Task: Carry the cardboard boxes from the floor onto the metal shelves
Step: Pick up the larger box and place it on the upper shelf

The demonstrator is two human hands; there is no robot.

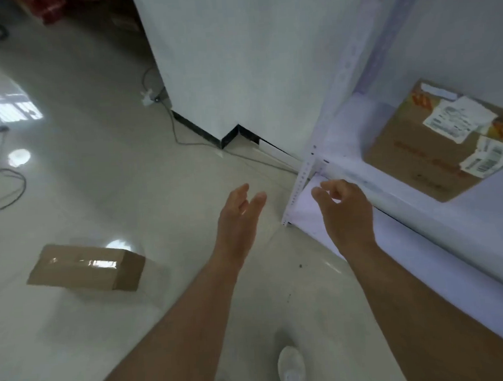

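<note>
Both your hands are empty, left hand (240,217) flat with fingers loosely spread, right hand (344,211) half-curled; 1 labelled box (436,143) sits on the metal shelf (392,193); next, likely, turn and stoop for the taped box (85,266) on the floor (125,174).

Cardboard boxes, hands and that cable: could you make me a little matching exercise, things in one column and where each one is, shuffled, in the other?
Things:
1. Labelled cardboard box
2. Plain taped cardboard box
3. Left hand
4. Grey cable

Places or states:
A. Lying on the glossy floor, left of both arms
B. Running along the floor beside the white wall
C. Resting on the metal shelf
D. Open and empty, fingers stretched above the floor

Pairs: 1-C, 2-A, 3-D, 4-B
</note>
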